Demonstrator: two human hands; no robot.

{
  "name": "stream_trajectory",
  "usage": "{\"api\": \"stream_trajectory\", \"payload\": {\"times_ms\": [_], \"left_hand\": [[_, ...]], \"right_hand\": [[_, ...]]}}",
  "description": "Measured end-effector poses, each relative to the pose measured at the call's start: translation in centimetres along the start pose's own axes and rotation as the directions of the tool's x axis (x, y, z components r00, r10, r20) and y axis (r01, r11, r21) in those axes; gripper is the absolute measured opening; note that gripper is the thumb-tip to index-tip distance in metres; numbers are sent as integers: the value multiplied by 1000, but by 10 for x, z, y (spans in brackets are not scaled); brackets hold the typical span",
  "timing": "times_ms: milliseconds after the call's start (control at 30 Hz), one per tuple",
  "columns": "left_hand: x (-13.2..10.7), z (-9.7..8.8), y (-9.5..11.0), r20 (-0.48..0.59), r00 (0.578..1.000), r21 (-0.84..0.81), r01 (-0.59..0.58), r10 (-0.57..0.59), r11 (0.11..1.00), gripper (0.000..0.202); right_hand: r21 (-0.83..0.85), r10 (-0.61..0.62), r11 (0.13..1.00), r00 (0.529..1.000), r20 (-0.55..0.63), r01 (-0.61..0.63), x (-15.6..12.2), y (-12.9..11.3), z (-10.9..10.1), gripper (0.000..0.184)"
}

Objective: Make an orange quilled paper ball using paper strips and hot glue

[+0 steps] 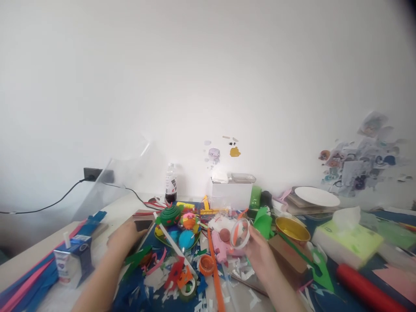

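Above clutter [221, 248], right hand [258, 251] half-curled, holding seemingly a clear ring [246, 238]

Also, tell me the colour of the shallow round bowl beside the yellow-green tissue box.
Golden yellow: the shallow round bowl shows best in the head view.

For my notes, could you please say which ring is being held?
The pale ring in the right hand; the white-and-green one lies among scraps.

Large dark characters on the white label [171, 183] of a bottle [170, 167], too blurred to read, illegible print on a blue-and-white carton [69, 265], a small round mark [328, 229] on a tissue box [339, 248].
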State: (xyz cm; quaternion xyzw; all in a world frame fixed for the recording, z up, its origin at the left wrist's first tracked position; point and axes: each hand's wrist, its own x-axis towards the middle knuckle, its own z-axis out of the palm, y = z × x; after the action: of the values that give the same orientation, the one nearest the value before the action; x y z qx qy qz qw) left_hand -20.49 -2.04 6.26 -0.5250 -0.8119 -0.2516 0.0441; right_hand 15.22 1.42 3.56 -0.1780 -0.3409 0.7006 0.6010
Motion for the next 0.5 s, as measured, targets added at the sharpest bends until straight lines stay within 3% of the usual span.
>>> {"api": "stream_trajectory", "payload": {"times_ms": [200, 500], "left_hand": [[8, 30, -6, 66, 998, 235, 4, -21, 972, 27], [22, 47, -15, 165, 973, 365, 92, -161, 926, 26]], "right_hand": [[28, -23, 999, 995, -95, 26, 2, 1, -5, 21], [5, -5, 1000, 997, -78, 5, 1, 0, -2, 25]]}}
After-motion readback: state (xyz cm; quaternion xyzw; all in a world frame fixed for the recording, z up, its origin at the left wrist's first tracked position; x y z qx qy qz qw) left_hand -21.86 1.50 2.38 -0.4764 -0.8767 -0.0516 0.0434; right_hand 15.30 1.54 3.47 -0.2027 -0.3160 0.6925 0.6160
